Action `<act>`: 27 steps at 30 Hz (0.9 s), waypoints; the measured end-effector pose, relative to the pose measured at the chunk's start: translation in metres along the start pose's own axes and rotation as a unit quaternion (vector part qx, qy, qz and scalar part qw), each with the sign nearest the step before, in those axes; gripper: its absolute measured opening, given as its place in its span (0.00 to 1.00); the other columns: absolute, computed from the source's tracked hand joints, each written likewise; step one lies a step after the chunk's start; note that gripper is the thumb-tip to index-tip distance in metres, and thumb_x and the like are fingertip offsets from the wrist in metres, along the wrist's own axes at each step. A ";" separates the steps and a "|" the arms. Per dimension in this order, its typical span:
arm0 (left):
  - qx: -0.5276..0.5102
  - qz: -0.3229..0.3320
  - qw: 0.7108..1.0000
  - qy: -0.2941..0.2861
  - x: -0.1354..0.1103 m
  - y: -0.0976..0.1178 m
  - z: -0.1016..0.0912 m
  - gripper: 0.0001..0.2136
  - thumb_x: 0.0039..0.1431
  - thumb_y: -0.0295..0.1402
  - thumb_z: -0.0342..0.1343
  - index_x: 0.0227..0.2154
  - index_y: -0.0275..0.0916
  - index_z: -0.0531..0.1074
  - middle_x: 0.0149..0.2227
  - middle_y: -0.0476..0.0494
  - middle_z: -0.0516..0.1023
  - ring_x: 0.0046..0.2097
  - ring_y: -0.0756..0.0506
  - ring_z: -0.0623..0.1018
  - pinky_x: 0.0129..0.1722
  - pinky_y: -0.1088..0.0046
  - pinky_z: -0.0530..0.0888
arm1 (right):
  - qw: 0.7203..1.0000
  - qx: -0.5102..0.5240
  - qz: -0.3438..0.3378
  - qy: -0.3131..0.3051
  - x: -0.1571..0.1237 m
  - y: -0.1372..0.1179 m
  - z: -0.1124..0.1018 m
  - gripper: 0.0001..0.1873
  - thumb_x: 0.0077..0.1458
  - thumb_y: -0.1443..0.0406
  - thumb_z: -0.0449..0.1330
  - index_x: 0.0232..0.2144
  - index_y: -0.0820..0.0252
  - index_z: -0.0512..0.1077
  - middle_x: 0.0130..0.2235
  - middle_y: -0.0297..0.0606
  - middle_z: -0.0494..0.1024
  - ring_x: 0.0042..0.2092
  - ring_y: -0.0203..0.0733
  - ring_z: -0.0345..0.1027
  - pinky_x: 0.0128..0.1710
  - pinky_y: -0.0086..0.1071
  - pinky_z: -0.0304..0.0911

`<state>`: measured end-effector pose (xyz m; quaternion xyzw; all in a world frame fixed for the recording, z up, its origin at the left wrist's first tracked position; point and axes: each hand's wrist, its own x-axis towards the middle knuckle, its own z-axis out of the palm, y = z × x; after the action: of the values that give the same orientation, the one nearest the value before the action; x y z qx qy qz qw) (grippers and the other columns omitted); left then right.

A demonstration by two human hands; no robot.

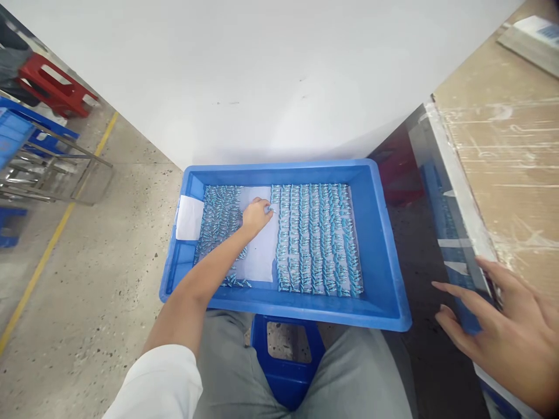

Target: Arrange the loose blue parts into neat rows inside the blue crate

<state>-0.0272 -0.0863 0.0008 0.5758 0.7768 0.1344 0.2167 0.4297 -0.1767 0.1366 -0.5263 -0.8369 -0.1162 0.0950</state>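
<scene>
A blue plastic tray rests on a blue stool in front of my knees. Inside it lie several small blue parts: neat rows on the right, a loose heap on the left, with a bare white sheet between them. My left hand reaches into the tray, its fingers pinched on one small blue part at the top of the leftmost row. My right hand rests outside the tray at the lower right, fingers spread over the edge of a dark table, holding nothing.
A white wall stands just behind the tray. The table top on the right is covered with brown taped card. A blue stool sits between my legs. At far left are a metal rack, blue crates and red stools beside a yellow floor line.
</scene>
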 end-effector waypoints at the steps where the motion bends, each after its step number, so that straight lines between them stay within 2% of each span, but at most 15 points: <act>1: 0.003 0.017 1.000 -0.003 0.000 0.000 0.000 0.11 0.61 0.35 0.59 0.46 0.44 0.79 0.51 0.44 0.78 0.51 0.43 0.78 0.52 0.69 0.74 | 1.000 -0.003 -0.002 0.002 0.001 0.000 0.000 0.14 0.64 0.54 0.57 0.39 0.52 0.80 0.67 0.31 0.58 0.58 0.58 0.66 0.41 0.43 0.63; 3: 0.003 0.032 0.999 -0.012 -0.001 0.001 0.000 0.12 0.63 0.34 0.57 0.47 0.44 0.79 0.52 0.44 0.77 0.52 0.43 0.77 0.54 0.69 0.73 | 1.000 -0.006 0.000 0.001 0.002 -0.001 0.000 0.13 0.63 0.55 0.58 0.38 0.52 0.80 0.66 0.31 0.59 0.57 0.58 0.67 0.41 0.42 0.63; 6: 0.002 0.021 1.000 -0.017 0.000 0.004 0.001 0.11 0.64 0.35 0.57 0.47 0.44 0.79 0.50 0.44 0.78 0.52 0.43 0.77 0.54 0.68 0.73 | 1.000 -0.003 0.004 -0.005 0.003 -0.002 0.000 0.12 0.63 0.56 0.59 0.38 0.53 0.80 0.67 0.31 0.58 0.57 0.59 0.67 0.42 0.42 0.63; 14: -0.013 -0.006 1.000 0.009 0.004 0.008 0.007 0.09 0.62 0.35 0.58 0.43 0.43 0.79 0.47 0.43 0.79 0.49 0.43 0.78 0.50 0.69 0.73 | 1.000 -0.020 -0.007 -0.011 0.002 0.000 -0.002 0.14 0.64 0.55 0.57 0.38 0.52 0.80 0.67 0.30 0.56 0.57 0.58 0.67 0.41 0.43 0.62; 22: -0.020 -0.013 1.000 0.015 0.004 0.005 0.006 0.09 0.62 0.34 0.58 0.43 0.43 0.79 0.47 0.44 0.80 0.48 0.44 0.78 0.50 0.70 0.73 | 1.000 -0.010 0.017 -0.023 -0.002 0.004 0.004 0.17 0.64 0.51 0.56 0.38 0.50 0.80 0.67 0.29 0.56 0.58 0.59 0.66 0.43 0.44 0.63; 27: -0.028 -0.015 0.999 0.030 0.004 0.010 0.006 0.09 0.62 0.35 0.59 0.43 0.42 0.79 0.47 0.44 0.80 0.48 0.44 0.78 0.50 0.70 0.73 | 0.999 0.025 0.035 -0.024 -0.002 0.001 0.005 0.19 0.64 0.50 0.54 0.38 0.52 0.80 0.67 0.30 0.57 0.60 0.57 0.64 0.50 0.45 0.64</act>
<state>-0.0164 -0.0800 -0.0005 0.5532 0.7876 0.1698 0.2118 0.4314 -0.1762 0.1318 -0.5551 -0.8229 -0.0795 0.0921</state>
